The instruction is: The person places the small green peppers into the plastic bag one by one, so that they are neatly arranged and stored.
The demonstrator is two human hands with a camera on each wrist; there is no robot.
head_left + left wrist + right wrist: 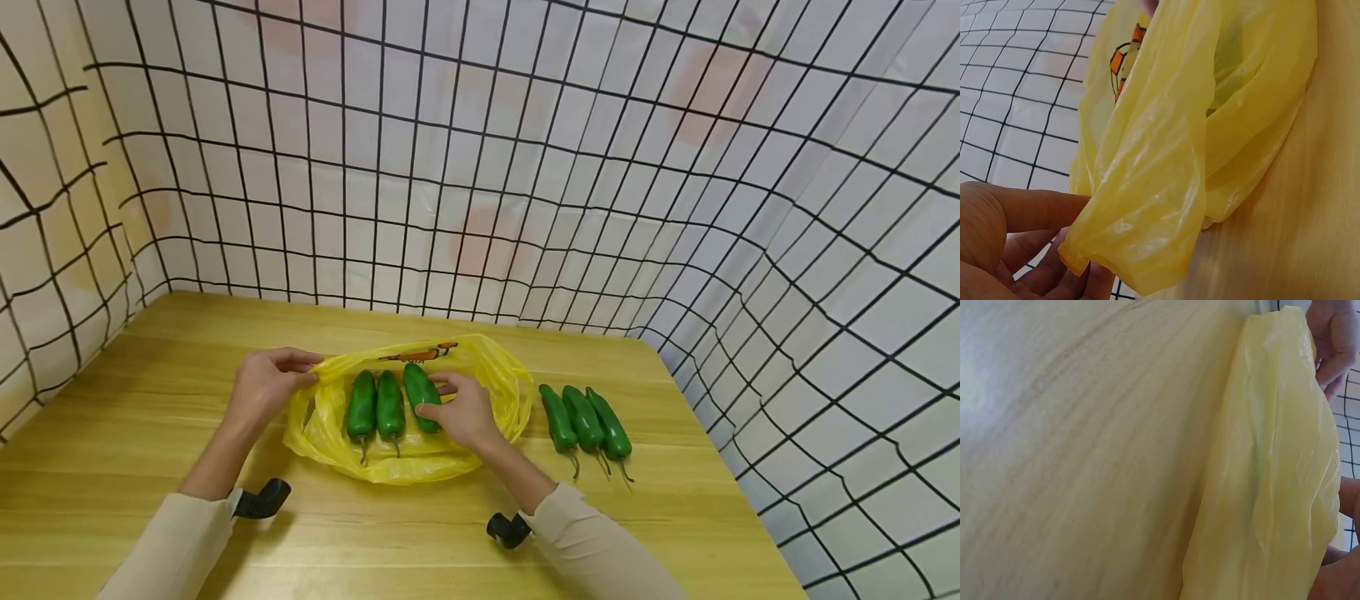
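A yellow plastic bag [408, 454] lies open in the middle of the wooden table [150, 467]. Inside it, three green peppers lie side by side, stems toward me. My left hand [311, 371] pinches the bag's left rim and holds it up; the left wrist view shows the thumb and fingers [1035, 206] closed on the yellow film [1147, 187]. My right hand [433, 400] is inside the bag's mouth, thumb and fingers round the rightmost pepper [418, 387]. In the right wrist view the bag [1272, 487] fills the right side and hides the peppers.
Three more green peppers [585, 421] lie in a row on the table just right of the bag. White cloth with a black grid [480, 167] walls the table at the back, left and right. The table's right edge [712, 442] is close to the loose peppers.
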